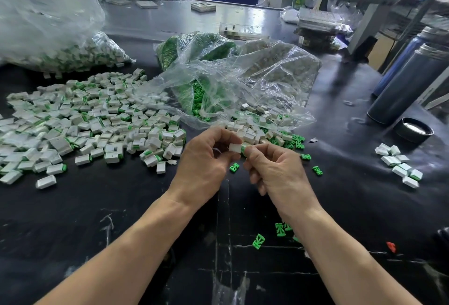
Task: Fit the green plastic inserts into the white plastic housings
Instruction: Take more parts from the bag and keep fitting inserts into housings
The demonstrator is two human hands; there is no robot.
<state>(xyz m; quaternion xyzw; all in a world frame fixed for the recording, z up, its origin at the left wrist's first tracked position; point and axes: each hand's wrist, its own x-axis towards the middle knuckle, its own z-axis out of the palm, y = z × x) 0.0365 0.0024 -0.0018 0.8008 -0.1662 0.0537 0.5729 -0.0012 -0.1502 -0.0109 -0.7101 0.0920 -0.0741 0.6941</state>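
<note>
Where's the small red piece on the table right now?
In the head view, the red piece lies alone on the black table at lower right, outside the right forearm, well below the small cluster of white housings.

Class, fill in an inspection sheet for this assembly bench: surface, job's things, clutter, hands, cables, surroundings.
Surface: black scuffed tabletop.
Job's things: white plastic housing with green plastic insert at its end; heap of assembled white-and-green pieces; clear plastic bag of parts.
Clutter: loose green inserts; small red scrap.
Hands: left hand holds housing; right hand pinches insert.
Cables: nothing seen.
Surroundings: dark cylindrical flasks; grey metal shelving.
</note>
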